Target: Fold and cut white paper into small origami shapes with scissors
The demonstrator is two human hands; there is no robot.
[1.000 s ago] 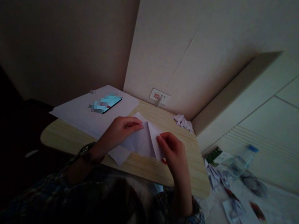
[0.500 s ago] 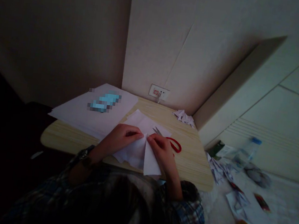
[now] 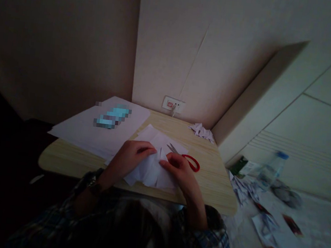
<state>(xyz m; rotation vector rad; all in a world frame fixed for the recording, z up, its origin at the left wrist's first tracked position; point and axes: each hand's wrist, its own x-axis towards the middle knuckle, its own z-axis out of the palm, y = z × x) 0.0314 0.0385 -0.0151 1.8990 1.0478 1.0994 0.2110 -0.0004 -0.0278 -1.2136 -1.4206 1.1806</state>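
Between my hands, over the table's front part, is a white sheet of paper [image 3: 152, 169] with a fold pointing up near its top. My left hand [image 3: 138, 152] pinches its upper left edge, thumb and fingers together. My right hand [image 3: 180, 169] has its thumb and fingertips closed on the right side of the fold. More white paper [image 3: 149, 133] lies flat beneath and behind. Red-handled scissors [image 3: 191, 162] rest just beyond my right hand, their blades slightly apart and pointing left.
A stack of large white sheets [image 3: 78, 126] covers the table's left side, with a blurred-out phone-like item [image 3: 114, 117] on it. Folded paper pieces [image 3: 202, 131] sit at the back right corner. Right of the wooden table [image 3: 212, 185] are a plastic bottle [image 3: 273, 170] and more folded papers [image 3: 243, 188].
My right hand has slid slightly down along the fold. The paper's right flap, which hung forward, now lies flatter. The view has shifted a little.
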